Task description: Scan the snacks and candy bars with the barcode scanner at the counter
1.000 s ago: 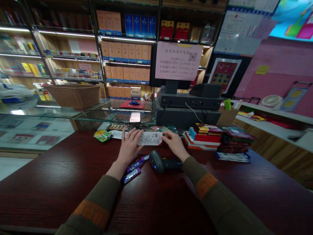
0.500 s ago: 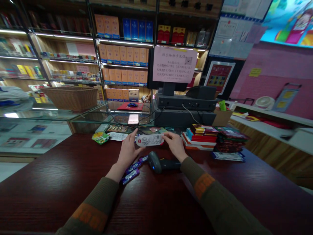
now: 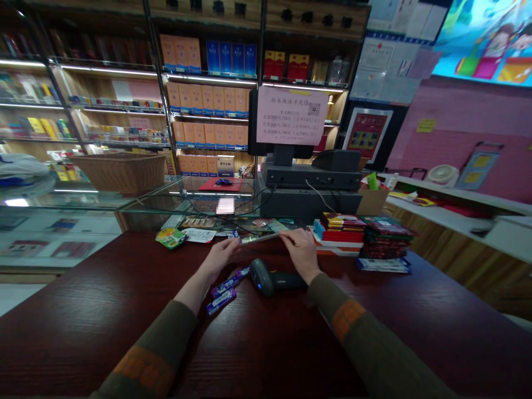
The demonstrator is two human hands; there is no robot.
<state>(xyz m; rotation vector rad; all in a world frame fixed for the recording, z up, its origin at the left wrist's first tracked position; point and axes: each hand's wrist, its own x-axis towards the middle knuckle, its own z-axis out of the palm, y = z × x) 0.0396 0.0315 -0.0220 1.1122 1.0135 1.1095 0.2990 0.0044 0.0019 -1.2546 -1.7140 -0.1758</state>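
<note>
Between my two hands is a flat printed package (image 3: 258, 239), held almost edge-on above the counter. My left hand (image 3: 219, 256) pinches its left end, and my right hand (image 3: 301, 250) grips the right end between thumb and fingers. Just below lies a dark barcode scanner (image 3: 277, 280) with a small blue light, its handle pointing toward my right wrist. Several purple stick packs (image 3: 221, 302) rest beside the scanner, near my left wrist. Beyond my left hand are a green and yellow packet (image 3: 170, 238) and a white-backed packet (image 3: 199, 235).
To the right stand a stack of boxes and packets (image 3: 338, 235) and a pile of dark packets (image 3: 386, 235). Behind the counter (image 3: 103, 310) are a cash register (image 3: 310, 194), cables and a glass display case. A wicker basket (image 3: 122, 169) sits at left.
The package has turned from showing its printed white back to nearly edge-on. My left hand's fingers have drawn in around its left end; my right hand keeps its hold.
</note>
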